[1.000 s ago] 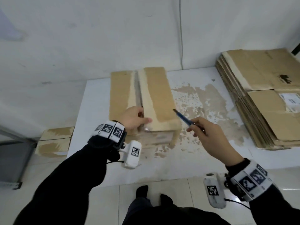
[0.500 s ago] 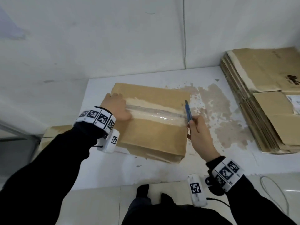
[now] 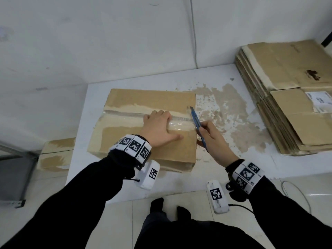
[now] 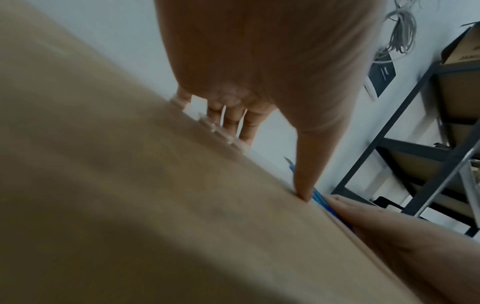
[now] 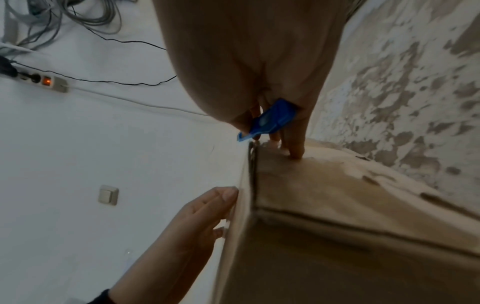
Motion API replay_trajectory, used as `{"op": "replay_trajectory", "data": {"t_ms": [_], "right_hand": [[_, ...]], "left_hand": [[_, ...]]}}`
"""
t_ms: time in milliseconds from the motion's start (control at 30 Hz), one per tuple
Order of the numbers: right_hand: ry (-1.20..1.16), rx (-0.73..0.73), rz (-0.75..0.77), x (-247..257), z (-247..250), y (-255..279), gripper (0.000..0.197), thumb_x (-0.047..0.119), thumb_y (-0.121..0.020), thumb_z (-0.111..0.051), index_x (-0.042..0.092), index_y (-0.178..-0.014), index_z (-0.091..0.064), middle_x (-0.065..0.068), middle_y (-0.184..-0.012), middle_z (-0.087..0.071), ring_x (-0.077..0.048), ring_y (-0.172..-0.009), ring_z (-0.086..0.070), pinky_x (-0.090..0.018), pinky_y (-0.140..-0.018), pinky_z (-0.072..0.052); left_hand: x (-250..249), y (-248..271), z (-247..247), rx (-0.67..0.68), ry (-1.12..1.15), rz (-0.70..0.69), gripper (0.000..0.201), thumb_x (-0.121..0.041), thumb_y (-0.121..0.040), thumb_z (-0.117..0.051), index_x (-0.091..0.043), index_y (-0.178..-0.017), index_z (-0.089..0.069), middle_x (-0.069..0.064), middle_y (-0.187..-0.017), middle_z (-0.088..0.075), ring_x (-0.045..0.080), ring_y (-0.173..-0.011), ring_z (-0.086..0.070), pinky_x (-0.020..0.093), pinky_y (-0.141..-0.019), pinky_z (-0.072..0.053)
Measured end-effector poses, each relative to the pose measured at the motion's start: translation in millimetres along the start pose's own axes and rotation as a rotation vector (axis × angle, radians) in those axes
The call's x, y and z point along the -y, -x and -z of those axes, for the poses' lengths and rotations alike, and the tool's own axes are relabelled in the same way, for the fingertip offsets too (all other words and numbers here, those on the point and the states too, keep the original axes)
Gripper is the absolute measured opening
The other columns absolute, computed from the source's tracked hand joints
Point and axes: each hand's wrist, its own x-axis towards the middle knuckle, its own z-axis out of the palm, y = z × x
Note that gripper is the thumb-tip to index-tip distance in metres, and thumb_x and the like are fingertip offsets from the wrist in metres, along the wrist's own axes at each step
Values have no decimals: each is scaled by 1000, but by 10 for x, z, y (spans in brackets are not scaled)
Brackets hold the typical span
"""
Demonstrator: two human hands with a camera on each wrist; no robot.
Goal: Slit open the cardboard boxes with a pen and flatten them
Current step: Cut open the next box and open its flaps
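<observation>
Box (image 3: 143,126) lay flat on tabletop (image 3: 224,164), taped seam (image 3: 125,115) running left-right across its top. Left hand (image 3: 158,129) spread flat, fingers straight, pressed on top over seam near right end. Right hand (image 3: 213,139) just beside box's right edge, fingers curled round blue pen (image 3: 195,121); tip sat at seam's right end. Judged: slit would run leftward along seam, toward and under left hand. Right hand nearer start point. Flattened stack (image 3: 287,97) well apart, right.

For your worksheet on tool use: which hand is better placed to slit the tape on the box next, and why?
Right hand: it grips the blue pen, tip at the tape's right end. The left hand lies flat, steadying the box.
</observation>
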Motion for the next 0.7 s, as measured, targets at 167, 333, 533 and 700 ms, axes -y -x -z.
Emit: {"op": "replay_trajectory", "data": {"t_ms": [167,333,533,700], "right_hand": [[522,71,93,171,413,-20,13,19,-99,-44,20,-101,-57,-2,-78,-65,-15,-56,-55,-23,-48,-45],[729,302,117,324,772,5,15,23,-98,-46,27,-102,-60,3,-60,-55,-3,-43,-44,-18,-48,-36],[776,362,58,466,802,-29,20,23,-99,-46,21,-112,-61,6,-57,-51,-2,-38,-40,-13,-42,-32],[763,597,-51,604,1004,137,20,24,-97,-49,28,-105,-67,6,-57,-51,-10,-43,-37,-21,-44,-33]], "left_hand": [[27,-5,-4,-8,220,33,56,-56,-66,-76,-24,-102,-48,-7,-103,-53,14,-103,-45,34,-93,-25],[22,83,-59,-89,338,24,55,-45,-64,-83,-22,-100,-49,-18,-87,-41,7,-91,-33,29,-92,-23],[36,109,-87,-108,393,-5,58,-43,-60,-85,-26,-102,-48,-9,-95,-43,12,-100,-30,31,-96,-29],[27,145,20,-181,418,-65,61,-51,-57,-83,-27,-100,-47,-12,-97,-47,6,-100,-27,35,-100,-29]]}}
